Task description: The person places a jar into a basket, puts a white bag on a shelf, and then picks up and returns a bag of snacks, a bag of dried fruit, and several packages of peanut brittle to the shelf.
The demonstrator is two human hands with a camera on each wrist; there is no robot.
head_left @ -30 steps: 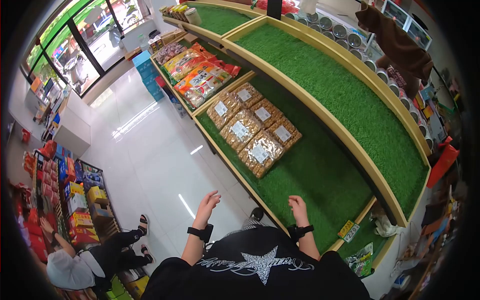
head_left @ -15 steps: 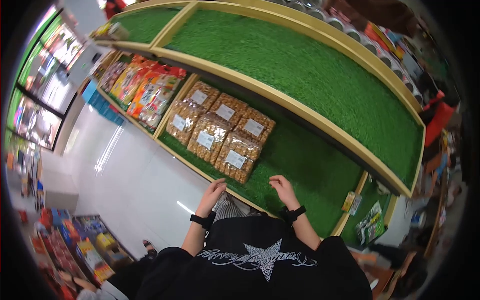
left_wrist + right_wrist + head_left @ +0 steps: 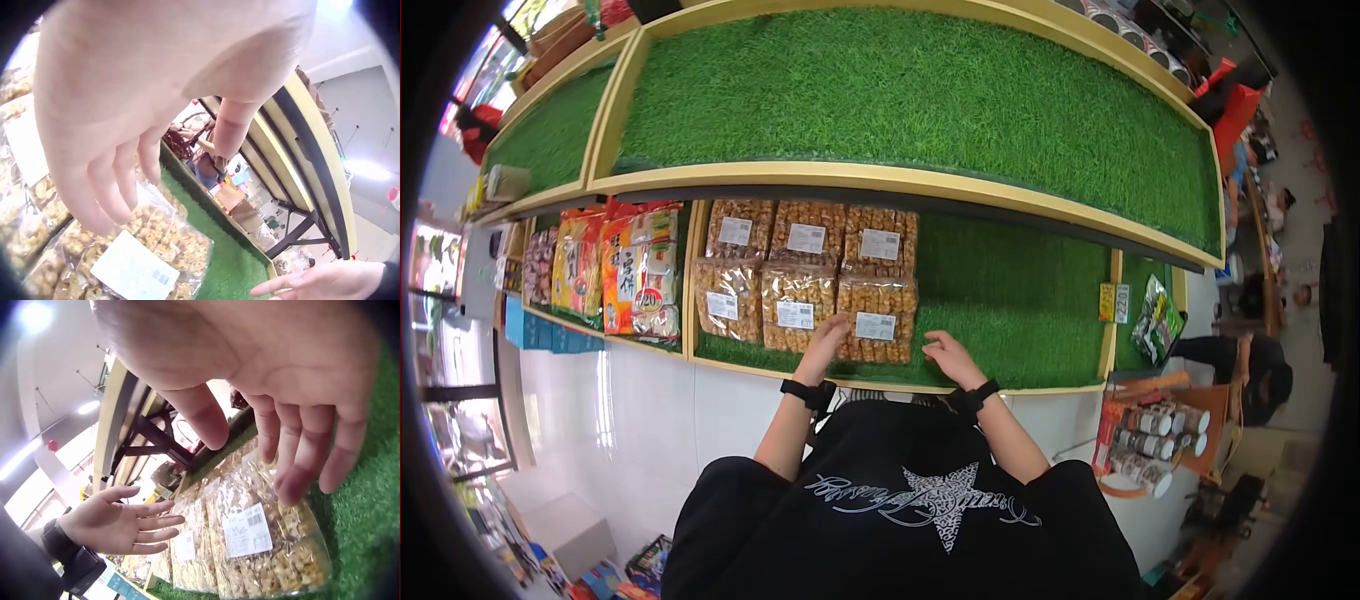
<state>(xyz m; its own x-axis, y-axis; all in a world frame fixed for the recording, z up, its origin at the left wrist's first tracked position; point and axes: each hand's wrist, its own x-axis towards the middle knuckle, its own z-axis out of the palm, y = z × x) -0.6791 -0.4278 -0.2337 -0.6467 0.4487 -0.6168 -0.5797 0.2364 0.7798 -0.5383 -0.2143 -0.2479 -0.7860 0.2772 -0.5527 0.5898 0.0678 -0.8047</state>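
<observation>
Several clear-wrapped packs of brown, clustered snacks with white labels lie in two rows on green turf in the lower shelf. My left hand [image 3: 825, 345] reaches over the gap between the front middle pack [image 3: 785, 290] and the front right pack [image 3: 890, 297], its fingers loosely bent with nothing held. Just off the right side of that front right pack is my right hand [image 3: 952, 360], palm turned inward and fingers relaxed. The left wrist view has a labelled pack [image 3: 150, 247] below the fingers. In the right wrist view the fingers hang beside a pack [image 3: 275, 550].
Overhead, the upper shelf [image 3: 880, 177] overhangs the back row. Bright snack bags [image 3: 640, 270] fill the compartment to the left. Price tags [image 3: 1115, 303] stand at the right divider, beside a green bag [image 3: 1157, 320]. Jars [image 3: 1165, 430] stand at lower right.
My body and view have turned to face the shelf squarely. Both hands have come forward from the shelf's front edge to the front right pack, one toward each side.
</observation>
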